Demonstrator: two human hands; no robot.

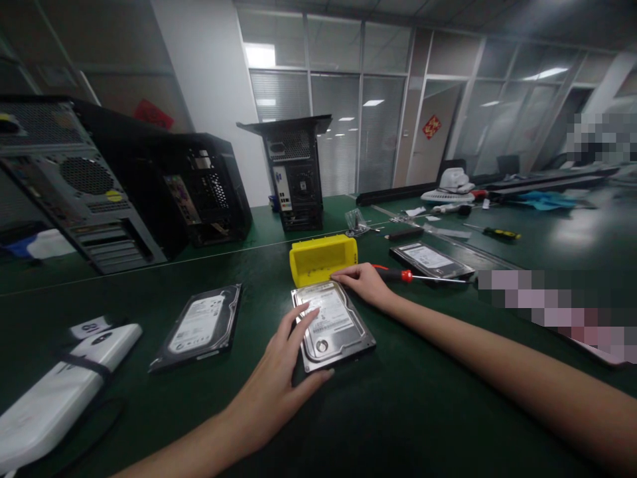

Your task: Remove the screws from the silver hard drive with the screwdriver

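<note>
A silver hard drive [331, 322] with a white label lies flat in front of me on the dark green table. My left hand [283, 365] rests over its left side, fingers spread on the label, thumb by the near edge. At the drive's far edge, my right hand [365, 285] has thumb and fingers pinched together at the front lip of a yellow bin [323, 255]. Whatever the pinch holds is too small to make out. Small dark bits lie inside the bin. A red-and-black screwdriver [398, 274] shows just beyond my right hand, its shaft pointing right.
Other hard drives lie left [202, 322] and right [430, 259]. A white device with a black strap [74, 385] sits near left. Computer cases [296, 179] stand along the back. A yellow-and-black screwdriver [500, 234] and a pink object [607, 348] are on the right.
</note>
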